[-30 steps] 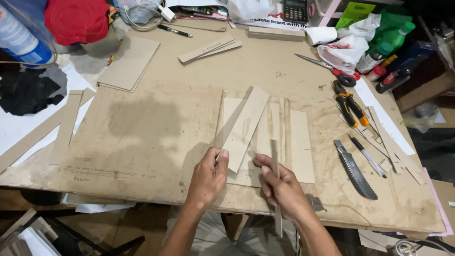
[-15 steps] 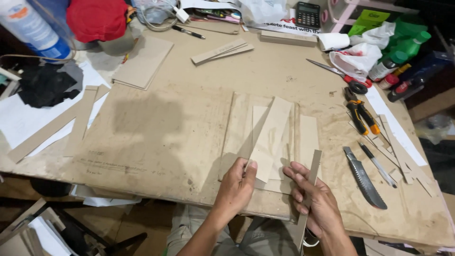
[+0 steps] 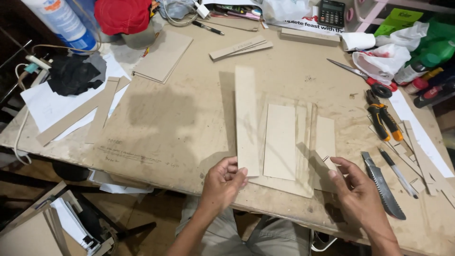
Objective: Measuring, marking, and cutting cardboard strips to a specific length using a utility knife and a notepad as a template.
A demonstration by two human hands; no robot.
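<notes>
Long strip [image 3: 247, 118] lies left of rectangle [image 3: 280, 141]; saw [image 3: 382, 184] right.

A long, flat tan cardboard strip [image 3: 247, 118] runs lengthwise away across the worktable, its near end pinched up, just beside a wider cardboard rectangle [image 3: 279, 141] lying flat.

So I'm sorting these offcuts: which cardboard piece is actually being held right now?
The long narrow strip, pinched at its near end by the left hand. The wider rectangular piece beside it lies flat on the table, untouched; the right hand hovers open.
</notes>
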